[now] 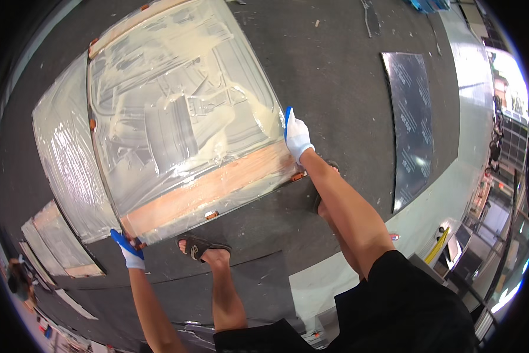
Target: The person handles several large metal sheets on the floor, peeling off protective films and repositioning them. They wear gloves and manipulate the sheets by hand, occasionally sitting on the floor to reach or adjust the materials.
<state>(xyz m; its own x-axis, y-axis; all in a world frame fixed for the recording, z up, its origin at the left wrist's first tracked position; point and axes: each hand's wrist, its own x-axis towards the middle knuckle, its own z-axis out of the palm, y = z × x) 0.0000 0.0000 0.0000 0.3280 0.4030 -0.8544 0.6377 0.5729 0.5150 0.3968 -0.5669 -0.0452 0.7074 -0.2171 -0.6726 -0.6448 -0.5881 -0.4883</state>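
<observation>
In front of me lies a large flat panel [176,117], covered in clear wrinkled film with cream-coloured smears beneath it. A bare wooden strip [211,179] runs along its near side, and small orange clips [211,215] sit at its edges. My left hand [129,250], in a white glove with blue-coated fingers, grips the panel's near left corner beside a clip. At the right edge, near the other near corner, my right hand [298,134] wears a matching glove. Its fingers are closed along the panel's rim, with the fingertips partly hidden.
Another film-covered panel [70,153] lies against the left side, with smaller ones [61,238] beyond. A dark sheet [410,129] rests on the dark floor mat [335,76] at right. My sandalled left foot [202,248] stands close to the near edge. A person [20,279] is at far left.
</observation>
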